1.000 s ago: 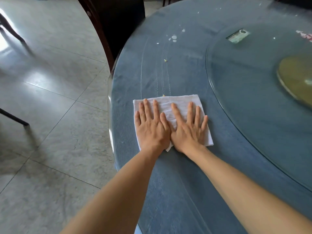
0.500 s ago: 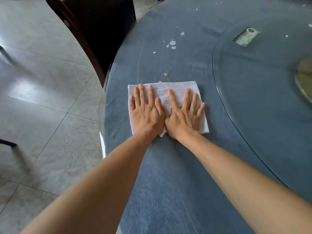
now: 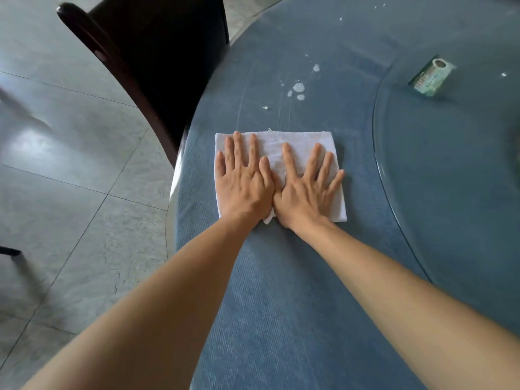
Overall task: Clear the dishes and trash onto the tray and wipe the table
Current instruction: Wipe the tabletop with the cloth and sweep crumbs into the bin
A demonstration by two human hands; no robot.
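A folded white cloth (image 3: 292, 142) lies flat on the blue round table (image 3: 281, 305), near its left edge. My left hand (image 3: 242, 181) and my right hand (image 3: 306, 190) press down on it side by side, palms flat and fingers spread, thumbs touching. Neither hand grips the cloth. Beyond the cloth are white spill spots (image 3: 298, 87) and a small pale crumb (image 3: 265, 108). Another tiny scrap touches the cloth's far edge.
A glass turntable (image 3: 450, 192) covers the table's right part, with a green and white wrapper (image 3: 430, 77) lying on it. A dark wooden chair (image 3: 157, 52) stands against the table's left edge. Grey tiled floor (image 3: 70, 192) lies to the left.
Both hands have slid the cloth forward over the table, closer to the crumb and the white spots. The chair and wrapper appear nearer in view.
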